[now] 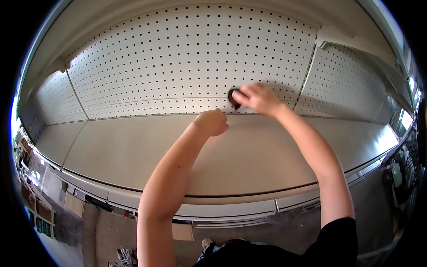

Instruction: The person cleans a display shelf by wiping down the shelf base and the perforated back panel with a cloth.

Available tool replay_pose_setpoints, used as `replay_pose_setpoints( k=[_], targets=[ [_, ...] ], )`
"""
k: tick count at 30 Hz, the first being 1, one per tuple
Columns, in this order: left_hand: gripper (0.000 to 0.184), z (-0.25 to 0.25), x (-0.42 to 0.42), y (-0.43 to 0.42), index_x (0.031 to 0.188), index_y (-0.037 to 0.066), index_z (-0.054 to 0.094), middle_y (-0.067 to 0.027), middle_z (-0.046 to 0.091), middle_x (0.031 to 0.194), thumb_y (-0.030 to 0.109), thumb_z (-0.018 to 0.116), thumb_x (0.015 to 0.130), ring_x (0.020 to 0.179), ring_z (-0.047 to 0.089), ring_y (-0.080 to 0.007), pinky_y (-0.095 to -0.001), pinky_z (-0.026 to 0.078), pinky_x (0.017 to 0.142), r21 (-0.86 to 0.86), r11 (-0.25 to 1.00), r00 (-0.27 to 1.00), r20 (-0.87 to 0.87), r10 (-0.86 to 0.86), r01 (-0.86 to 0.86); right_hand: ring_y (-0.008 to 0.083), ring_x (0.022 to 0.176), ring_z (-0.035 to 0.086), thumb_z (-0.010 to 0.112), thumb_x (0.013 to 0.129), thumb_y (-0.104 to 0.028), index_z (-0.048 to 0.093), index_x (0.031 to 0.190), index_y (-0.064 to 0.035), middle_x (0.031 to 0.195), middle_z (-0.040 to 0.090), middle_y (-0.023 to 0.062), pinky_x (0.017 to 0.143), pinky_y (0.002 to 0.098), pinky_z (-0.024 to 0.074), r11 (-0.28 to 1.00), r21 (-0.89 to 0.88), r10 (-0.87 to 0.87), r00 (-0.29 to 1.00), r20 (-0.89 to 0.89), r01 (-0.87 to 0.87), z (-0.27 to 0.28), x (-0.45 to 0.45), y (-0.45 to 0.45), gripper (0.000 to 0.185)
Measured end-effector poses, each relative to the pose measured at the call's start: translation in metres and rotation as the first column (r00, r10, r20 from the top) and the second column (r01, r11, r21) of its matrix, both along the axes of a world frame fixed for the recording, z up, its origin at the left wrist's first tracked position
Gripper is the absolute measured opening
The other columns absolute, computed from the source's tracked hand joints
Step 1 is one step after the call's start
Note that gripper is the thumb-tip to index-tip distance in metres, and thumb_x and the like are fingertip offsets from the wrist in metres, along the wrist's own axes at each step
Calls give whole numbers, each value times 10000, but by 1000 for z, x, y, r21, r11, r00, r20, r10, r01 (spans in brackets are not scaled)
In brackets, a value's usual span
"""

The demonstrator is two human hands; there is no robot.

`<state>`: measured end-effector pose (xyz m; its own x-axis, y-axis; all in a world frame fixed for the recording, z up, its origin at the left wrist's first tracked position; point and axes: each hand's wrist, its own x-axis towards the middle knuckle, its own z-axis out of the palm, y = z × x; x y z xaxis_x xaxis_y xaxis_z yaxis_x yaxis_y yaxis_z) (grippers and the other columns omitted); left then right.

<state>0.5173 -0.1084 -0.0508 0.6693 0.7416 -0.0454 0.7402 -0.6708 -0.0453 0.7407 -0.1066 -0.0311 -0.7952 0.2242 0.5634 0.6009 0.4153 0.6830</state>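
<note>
While the right hand (pixel 261 99), a little blurred, pinches a dark object (pixel 233 95) at its fingertips, the left hand (pixel 211 122) is lower and to its left, curled near the back of the shelf (pixel 258 151); its fingers face away from me, so I cannot tell whether it is closed on anything. The dark object sits just left of the right hand, before the lower part of the pegboard (pixel 187 58); whether it touches the panel I cannot tell. To my mind, handling it well there calls for a light, sure pinch, a relaxed wrist and even pressure, lest it catch on the holes or the horizontal seam beside the fingers. The left hand would best brace low and leave it room. Beneath both hands the pale shelf stretches toward the body; a joint crosses it well left of the left hand, and glare brightens its end, far right of the right hand. Nearer the body than either hand, past the shelf's front edge, I see a lower ledge (pixel 235 209), the floor (pixel 113 229) and a pale shoe (pixel 206 243).
</note>
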Motion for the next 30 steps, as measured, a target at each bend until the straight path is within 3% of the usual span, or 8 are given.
replay_pose_setpoints(
  k=[4,5,9,17,22,24,27,30],
  targets=[
    [398,-2,3,1,843,-37,659,-183,599,1014,312,487,923,863,633,-324,-421,531,734,-13,1000,1000,-12,26,-26,268,904,553,655,795,-112,609,1119,-141,1026,530,77,721,372,498,991,64,-59,817,-574,116,67,13,5,328],
    [394,-3,3,1,843,-35,659,-183,600,1016,307,481,924,863,633,-324,-416,533,735,-26,999,1000,3,24,-23,278,904,552,680,768,-89,611,1126,-136,1032,528,80,733,380,497,956,263,37,831,-556,133,78,13,3,368],
    [367,-5,5,-2,855,-26,661,-175,602,1031,284,477,925,869,637,-316,-405,538,741,23,1000,1000,6,16,-16,285,919,548,687,704,7,606,1176,-150,1055,514,103,777,373,495,952,290,89,815,-573,100,52,2,13,504],
    [332,8,3,-13,881,28,681,-111,644,975,292,485,926,886,647,-272,-399,536,759,-39,997,997,-2,71,-71,215,869,518,631,711,-33,539,1149,-120,1019,501,40,742,317,509,992,-64,108,994,0,-108,-37,-11,11,456],
    [325,5,4,-12,880,27,682,-104,660,928,289,492,918,866,652,-269,-398,535,762,-20,998,998,9,58,-58,238,870,543,588,802,-148,556,1090,-96,1047,529,62,727,316,505,987,-157,16,971,240,22,-21,-11,6,294],
    [324,0,3,-8,871,18,681,-115,663,925,276,488,914,860,654,-279,-400,537,753,12,999,999,27,35,-35,261,857,546,612,801,-138,567,1108,-100,1042,529,73,723,331,499,945,-316,-147,972,-180,85,0,-9,14,313],
    [270,-3,5,-3,916,19,672,-122,656,968,219,493,890,901,652,-284,-393,530,773,-5,999,999,13,40,-40,298,850,554,667,760,-77,586,1158,-133,1032,526,99,717,367,491,987,157,40,923,-383,23,59,-6,14,410],
    [248,10,6,-10,1030,41,659,-117,630,1081,133,520,845,985,642,-270,-378,512,828,-129,988,995,-68,72,-80,303,879,564,678,726,-23,593,1184,-181,1031,521,126,717,390,503,956,285,107,836,-538,61,72,-14,20,492]
  ],
)
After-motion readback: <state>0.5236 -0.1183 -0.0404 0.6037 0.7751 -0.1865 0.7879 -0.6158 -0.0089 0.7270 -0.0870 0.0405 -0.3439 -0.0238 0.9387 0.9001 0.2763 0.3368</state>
